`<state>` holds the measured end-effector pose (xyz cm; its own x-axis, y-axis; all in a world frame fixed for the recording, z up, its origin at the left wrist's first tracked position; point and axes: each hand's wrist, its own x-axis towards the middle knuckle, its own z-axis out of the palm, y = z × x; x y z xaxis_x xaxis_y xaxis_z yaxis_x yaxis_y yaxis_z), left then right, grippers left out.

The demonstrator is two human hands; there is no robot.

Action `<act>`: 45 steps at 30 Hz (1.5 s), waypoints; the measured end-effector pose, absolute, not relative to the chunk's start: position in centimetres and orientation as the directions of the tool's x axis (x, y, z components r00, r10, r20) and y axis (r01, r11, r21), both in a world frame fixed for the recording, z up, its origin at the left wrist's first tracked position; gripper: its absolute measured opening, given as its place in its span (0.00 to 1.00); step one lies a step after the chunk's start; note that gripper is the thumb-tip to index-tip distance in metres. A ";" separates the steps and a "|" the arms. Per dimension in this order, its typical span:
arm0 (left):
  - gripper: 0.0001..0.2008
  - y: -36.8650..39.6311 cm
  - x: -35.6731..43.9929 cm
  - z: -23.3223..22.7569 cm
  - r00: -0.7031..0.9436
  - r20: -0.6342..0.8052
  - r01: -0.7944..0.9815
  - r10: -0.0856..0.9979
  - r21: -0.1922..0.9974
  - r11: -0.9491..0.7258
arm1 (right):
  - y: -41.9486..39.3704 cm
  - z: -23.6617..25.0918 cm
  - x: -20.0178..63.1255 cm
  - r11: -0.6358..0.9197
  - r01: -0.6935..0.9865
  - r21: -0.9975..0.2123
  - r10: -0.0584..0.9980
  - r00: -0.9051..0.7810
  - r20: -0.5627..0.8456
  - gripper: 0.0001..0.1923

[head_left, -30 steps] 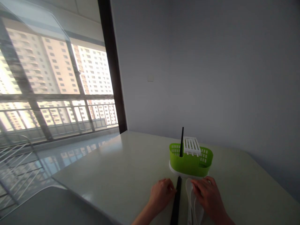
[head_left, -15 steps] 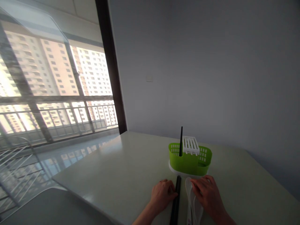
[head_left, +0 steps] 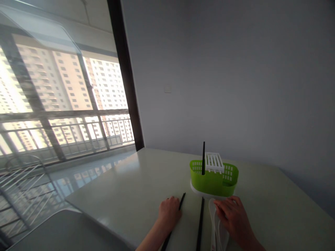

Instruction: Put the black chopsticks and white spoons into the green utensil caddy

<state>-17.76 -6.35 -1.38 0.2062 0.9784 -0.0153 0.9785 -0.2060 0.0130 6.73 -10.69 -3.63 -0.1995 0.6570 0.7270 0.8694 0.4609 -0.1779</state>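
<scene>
1. The left hand [head_left: 169,212] lies knuckles up on a pale table [head_left: 136,195], fingers curled around one black chopstick [head_left: 181,202] whose tip juts out towards the far right.
2. A second black chopstick [head_left: 200,223] lies flat just right of that hand, free of it.
3. The right hand [head_left: 232,218] rests with loose, flat fingers on white spoons [head_left: 215,223], at the near edge.
4. A green cutlery basket [head_left: 214,179] stands just beyond, holding an upright black stick [head_left: 203,158] and a white rack [head_left: 214,162].

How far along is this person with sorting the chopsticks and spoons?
One chopstick stands in the green holder. The left hand rests on a second chopstick; the right hand covers the white spoons. A third chopstick lies between them.
</scene>
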 end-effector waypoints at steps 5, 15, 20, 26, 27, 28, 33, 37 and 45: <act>0.15 -6.4 -18.0 -1.0 0.159 -0.051 0.987 0.986 -0.026 -0.160 | -10.7 -3.7 6.7 0.475 0.858 -0.196 0.657 -0.198 0.727 0.10; 0.17 -5.8 -18.4 -1.0 0.124 0.003 0.992 0.992 -0.003 -0.124 | -10.4 -4.2 6.8 0.483 0.852 -0.202 0.663 -0.205 0.720 0.09; 0.16 -5.8 -18.5 -1.2 0.142 0.002 0.990 0.990 0.018 -0.142 | -10.4 -4.2 6.7 0.489 0.854 -0.179 0.636 -0.209 0.743 0.09; 0.17 -5.8 -18.5 -1.5 0.133 -0.048 0.991 0.990 -0.007 -0.134 | -10.4 -4.2 6.7 0.488 0.851 -0.192 0.640 -0.200 0.742 0.10; 0.17 -5.8 -18.4 -1.4 0.134 -0.062 0.991 0.989 -0.016 -0.135 | -10.4 -4.2 6.7 0.488 0.851 -0.195 0.641 -0.198 0.741 0.10; 0.18 -5.8 -18.4 -1.3 0.135 -0.072 0.990 0.988 -0.022 -0.137 | -10.4 -4.2 6.6 0.491 0.849 -0.196 0.642 -0.200 0.741 0.09; 0.18 -5.7 -18.0 -1.3 0.135 -0.073 0.990 0.988 -0.024 -0.137 | -10.4 -4.3 6.7 0.492 0.847 -0.201 0.645 -0.200 0.737 0.09; 0.17 -5.5 -18.4 -1.2 0.122 -0.048 0.992 0.991 -0.005 -0.123 | -10.4 -4.3 6.7 0.485 0.851 -0.202 0.653 -0.199 0.731 0.08; 0.09 -5.7 -21.1 4.9 0.156 0.312 0.908 0.937 0.329 -0.260 | -10.4 -4.3 6.8 0.478 0.856 -0.197 0.673 -0.212 0.709 0.08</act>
